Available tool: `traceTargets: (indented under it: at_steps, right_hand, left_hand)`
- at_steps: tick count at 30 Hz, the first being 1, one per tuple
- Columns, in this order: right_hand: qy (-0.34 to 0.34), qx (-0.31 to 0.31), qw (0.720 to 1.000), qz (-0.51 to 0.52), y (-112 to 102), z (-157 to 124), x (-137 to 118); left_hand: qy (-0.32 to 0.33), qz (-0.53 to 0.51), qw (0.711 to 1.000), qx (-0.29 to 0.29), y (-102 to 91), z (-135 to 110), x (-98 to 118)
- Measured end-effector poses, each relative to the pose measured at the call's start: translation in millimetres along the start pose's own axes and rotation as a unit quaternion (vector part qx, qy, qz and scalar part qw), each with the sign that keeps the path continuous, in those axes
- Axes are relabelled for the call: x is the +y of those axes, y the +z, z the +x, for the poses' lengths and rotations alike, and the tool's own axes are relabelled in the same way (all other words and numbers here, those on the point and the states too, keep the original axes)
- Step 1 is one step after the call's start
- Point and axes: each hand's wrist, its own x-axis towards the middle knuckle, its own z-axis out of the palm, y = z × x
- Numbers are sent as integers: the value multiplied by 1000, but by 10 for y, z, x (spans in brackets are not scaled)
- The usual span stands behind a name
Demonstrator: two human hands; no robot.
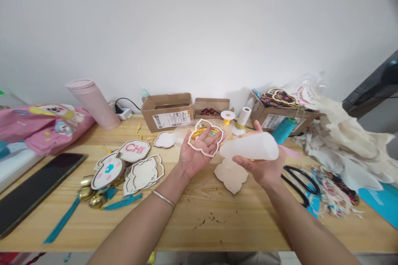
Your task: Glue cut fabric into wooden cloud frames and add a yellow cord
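Note:
My left hand (192, 159) is turned palm up and holds a thin four-lobed wooden frame (199, 149). Through the frame's opening I see my fingers and some yellow and coloured cords behind them. My right hand (269, 169) is wrapped round a white squeeze bottle (253, 145), tilted with its narrower end toward the frame. Whether the bottle touches the frame I cannot tell. Below, between the hands, a matching four-lobed wooden plate (231, 178) lies flat on the table. Dark bits of thread (211, 218) are scattered nearer to me.
Left lie wooden pieces (143, 174), a "CHI" panel (134, 150), gold bells (97, 200) with teal tassels and a phone (37, 186). Cardboard boxes (168, 109), spools (244, 116) and a pink tumbler (95, 103) stand behind. Right are black scissors (303, 180), thread scraps (334, 192) and cream fabric (351, 140).

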Motion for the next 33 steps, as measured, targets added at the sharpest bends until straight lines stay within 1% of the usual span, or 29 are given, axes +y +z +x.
traceTargets:
  at_steps: [2,5,9,10,14,17,21,24,26,28,33]
  right_hand:
    - [5,3,1000,4,-6,2,6]
    - [-6,-12,1000,9,-10,-2,12]
    - [42,19,999,-9,-13,-24,27]
    - [47,19,999,-8,-15,-30,33]
    - [32,-7,999,-16,-27,-43,57]
    - [36,-4,999,-26,-33,-52,65]
    - [48,-6,999,-18,-28,-57,61]
    - [66,17,997,-23,-15,-34,64]
    - [77,43,996,-18,-5,-15,76]
    - [85,56,995,-10,4,-8,99]
    - [98,47,994,4,6,-30,136]
  left_hand:
    - [-4,-2,1000,-3,3,-1,-4]
    - [-6,-13,1000,-9,6,-6,-12]
    - [-6,-23,1000,-4,9,-9,-21]
    - [-6,-24,1000,-3,9,-8,-23]
    - [-7,-30,1000,0,7,-5,-25]
    - [-6,-38,999,2,6,-6,-22]
    - [-12,-41,999,-9,5,-8,-18]
    - [-11,-46,999,-15,0,-6,-13]
    - [-13,-50,999,-12,-3,-4,-9]
    - [-19,-50,999,-6,-5,-1,-5]
    - [-18,-46,999,-2,-3,0,2]
